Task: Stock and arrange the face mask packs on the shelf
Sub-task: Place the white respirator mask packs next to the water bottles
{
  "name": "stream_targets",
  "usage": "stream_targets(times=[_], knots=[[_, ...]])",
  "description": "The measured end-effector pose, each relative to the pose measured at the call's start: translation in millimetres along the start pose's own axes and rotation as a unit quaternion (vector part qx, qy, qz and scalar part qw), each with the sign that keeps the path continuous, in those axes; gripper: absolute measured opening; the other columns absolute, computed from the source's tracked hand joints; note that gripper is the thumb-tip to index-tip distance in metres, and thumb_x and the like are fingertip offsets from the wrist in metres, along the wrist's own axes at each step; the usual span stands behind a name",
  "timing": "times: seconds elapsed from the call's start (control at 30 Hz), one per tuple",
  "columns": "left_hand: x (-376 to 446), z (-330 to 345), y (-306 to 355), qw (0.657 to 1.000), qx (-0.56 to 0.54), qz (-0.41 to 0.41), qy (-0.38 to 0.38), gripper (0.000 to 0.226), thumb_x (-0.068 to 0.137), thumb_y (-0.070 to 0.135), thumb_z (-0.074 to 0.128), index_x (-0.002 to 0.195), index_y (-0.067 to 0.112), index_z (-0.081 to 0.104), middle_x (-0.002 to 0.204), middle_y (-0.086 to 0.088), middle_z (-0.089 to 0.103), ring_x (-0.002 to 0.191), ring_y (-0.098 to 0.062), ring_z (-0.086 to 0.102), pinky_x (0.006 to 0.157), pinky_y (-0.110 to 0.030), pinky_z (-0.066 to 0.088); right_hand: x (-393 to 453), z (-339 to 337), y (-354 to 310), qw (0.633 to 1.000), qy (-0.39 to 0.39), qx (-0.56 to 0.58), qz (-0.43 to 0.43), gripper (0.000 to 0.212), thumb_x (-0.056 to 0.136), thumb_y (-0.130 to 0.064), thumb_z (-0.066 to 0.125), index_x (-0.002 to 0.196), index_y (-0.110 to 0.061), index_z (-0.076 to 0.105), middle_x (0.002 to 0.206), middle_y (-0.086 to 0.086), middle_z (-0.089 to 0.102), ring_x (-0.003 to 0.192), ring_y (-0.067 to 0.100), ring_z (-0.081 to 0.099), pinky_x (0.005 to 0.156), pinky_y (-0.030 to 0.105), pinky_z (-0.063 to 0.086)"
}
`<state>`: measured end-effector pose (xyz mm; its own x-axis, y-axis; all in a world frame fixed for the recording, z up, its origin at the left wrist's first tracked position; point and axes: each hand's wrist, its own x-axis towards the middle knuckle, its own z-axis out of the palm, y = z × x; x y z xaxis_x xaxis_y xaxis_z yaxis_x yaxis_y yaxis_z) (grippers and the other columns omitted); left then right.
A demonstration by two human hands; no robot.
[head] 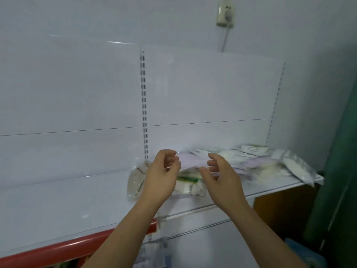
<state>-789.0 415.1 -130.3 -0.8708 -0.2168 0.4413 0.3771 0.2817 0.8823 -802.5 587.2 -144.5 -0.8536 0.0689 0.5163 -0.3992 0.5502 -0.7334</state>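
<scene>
Nearest the camera, two bare forearms reach up and forward over the red front edge [58,250] of the shelf [58,206]. The left hand [161,174] is raised with its fingers loosely curled; whether its fingertips pinch the lilac pack [190,161] just beside them cannot be told through the blur. The right hand [219,175] is held beside it, fingers relaxed and slightly bent, thumb toward the same pack, gripping nothing that can be made out. The lilac pack is lifted between the two hands, above a heap of mask packs [188,185] on the shelf, one with a green stripe. A clear pack [135,182] lies left of the left hand. Further right, more packs [270,163] lie scattered in an untidy overlapping row toward the shelf's right end. Behind stands the white back panel [77,93] with slotted uprights [144,105]. On the wall above, a socket [226,13] holds a plug and cable.
</scene>
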Motion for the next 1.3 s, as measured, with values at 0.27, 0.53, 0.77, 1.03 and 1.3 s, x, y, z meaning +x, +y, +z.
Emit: stream_targets(times=[0.27,0.53,0.77,1.03,1.3], knots=[[48.9,87.8,-8.4,0.990,0.094,-0.013,-0.106,0.017,0.097,0.026,0.058,0.114,0.025,0.060,0.100,0.012,0.066,0.090,0.000,0.061,0.070,-0.007,0.042,64.9,-57.1,80.6,0.994,-0.001,-0.108,-0.011,0.042,0.097,-0.029,0.059,0.138,-0.021,0.053,0.133,-0.004,0.059,0.119,0.011,0.054,0.101,0.027,0.043],[129.6,142.4,-31.6,0.947,0.260,-0.011,-0.188,0.028,0.098,0.028,0.052,0.125,0.023,0.056,0.113,0.007,0.066,0.101,-0.019,0.062,0.086,-0.030,0.049,159.7,-61.8,134.9,0.942,-0.112,-0.309,-0.063,0.051,0.098,-0.030,0.056,0.147,-0.026,0.043,0.151,-0.005,0.045,0.139,0.015,0.038,0.112,0.031,0.031],[167.4,166.6,-47.8,0.914,0.304,-0.019,-0.267,0.045,0.095,0.003,0.039,0.134,0.019,0.056,0.133,-0.003,0.061,0.107,-0.023,0.058,0.087,-0.026,0.046,212.9,-47.8,160.1,0.890,-0.249,-0.362,-0.123,0.054,0.092,-0.040,0.061,0.144,-0.029,0.049,0.147,-0.008,0.049,0.134,0.016,0.043,0.107,0.034,0.040],[182.8,174.9,-35.4,0.961,0.259,-0.012,-0.092,0.036,0.103,0.033,0.050,0.135,0.017,0.054,0.132,-0.003,0.062,0.117,-0.021,0.058,0.090,-0.023,0.039,245.9,-55.0,183.3,0.934,-0.065,-0.209,-0.282,0.042,0.100,-0.043,0.042,0.101,-0.017,0.075,0.099,-0.003,0.076,0.089,0.017,0.070,0.081,0.032,0.055],[162.7,218.6,3.2,0.991,0.010,-0.108,0.077,0.087,0.079,0.070,0.065,0.147,0.022,0.041,0.135,0.004,0.059,0.115,-0.015,0.060,0.096,-0.038,0.050,257.2,-99.1,182.9,0.986,0.011,0.139,-0.090,0.035,0.102,-0.030,0.054,0.082,-0.004,0.064,0.059,0.000,0.055,0.057,0.007,0.044,0.057,0.032,0.042]])
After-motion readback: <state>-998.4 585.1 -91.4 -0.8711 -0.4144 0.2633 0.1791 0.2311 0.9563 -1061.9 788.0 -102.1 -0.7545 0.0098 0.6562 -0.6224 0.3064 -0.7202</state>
